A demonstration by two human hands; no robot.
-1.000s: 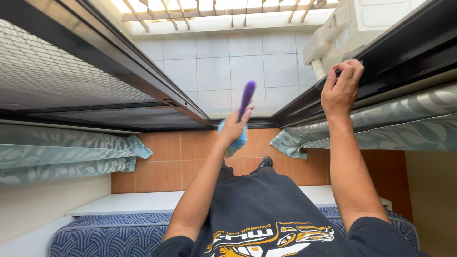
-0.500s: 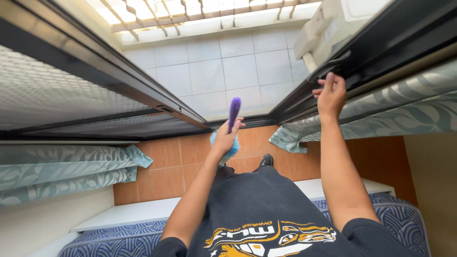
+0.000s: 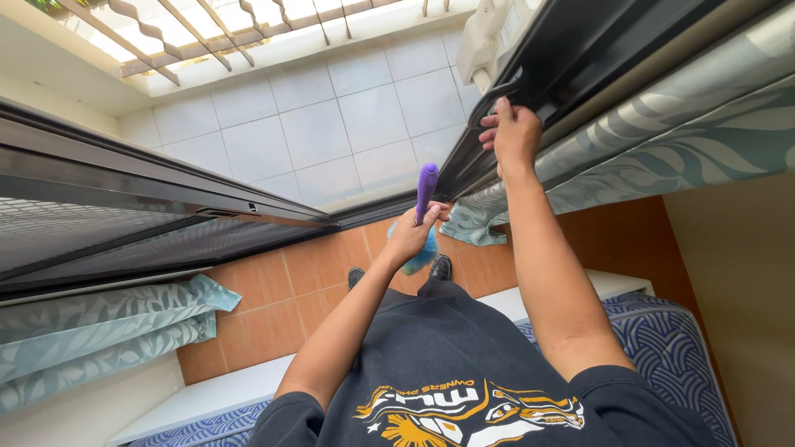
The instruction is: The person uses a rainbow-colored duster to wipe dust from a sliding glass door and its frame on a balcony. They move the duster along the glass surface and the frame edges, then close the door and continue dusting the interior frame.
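While I am standing at the open doorway, my right hand (image 3: 515, 132) is now gripping the dark sliding door frame (image 3: 530, 83) lower than before, and my left hand (image 3: 411, 234) is holding the purple-handled duster (image 3: 426, 186) upright, nearer the track.

left hand (image 3: 411, 234) sits centre frame, closed round a duster handle (image 3: 426, 186); duster head (image 3: 421, 258) pokes out just below the hand. right hand (image 3: 512, 132) is up and to the right, fingers on the sliding door frame (image 3: 530, 74). right curtain (image 3: 662, 141) hangs right of that frame. screen door (image 3: 124, 223) runs along the left, left curtain (image 3: 91, 323) below it. tiled balcony floor (image 3: 331, 124) lies far, between both doors; bed (image 3: 662, 331) near right.
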